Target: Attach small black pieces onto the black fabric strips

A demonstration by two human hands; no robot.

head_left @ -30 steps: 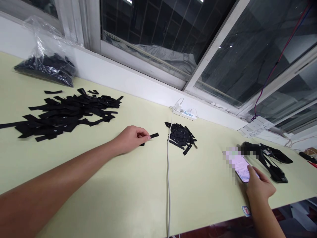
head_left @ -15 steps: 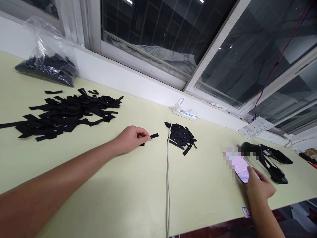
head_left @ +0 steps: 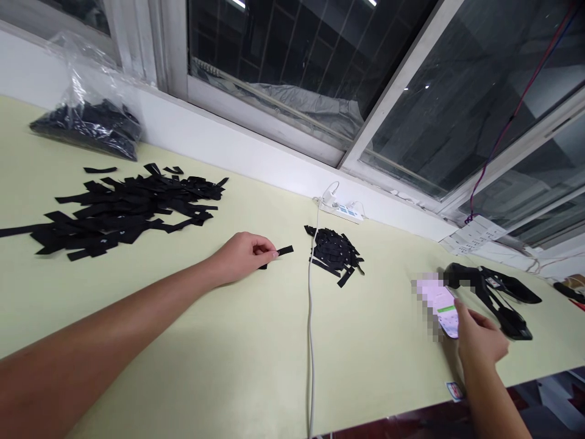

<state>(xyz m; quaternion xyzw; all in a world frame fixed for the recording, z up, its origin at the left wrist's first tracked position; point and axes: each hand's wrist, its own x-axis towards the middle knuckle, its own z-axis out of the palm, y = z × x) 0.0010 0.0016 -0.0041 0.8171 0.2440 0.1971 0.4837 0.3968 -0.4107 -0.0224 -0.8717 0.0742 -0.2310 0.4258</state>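
L hand (head_left: 242,257) pinches blk strip (head_left: 286,250), end past fingertips (head_left: 273,254)

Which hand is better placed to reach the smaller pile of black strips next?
Probably the left hand: it pinches a black strip and is nearer the smaller pile, though a white cable crosses its edge. The right hand is farther off, holding a phone.

Two strip piles (head_left: 132,204) (head_left: 333,250), one phone (head_left: 439,299), one bag (head_left: 94,128)

On the table (head_left: 219,372), a bag (head_left: 89,128) lies behind the left strip pile (head_left: 132,210); a power strip (head_left: 346,211) sits behind the right strip pile (head_left: 336,250); farther right, a phone (head_left: 436,296) is in the right hand (head_left: 482,335).
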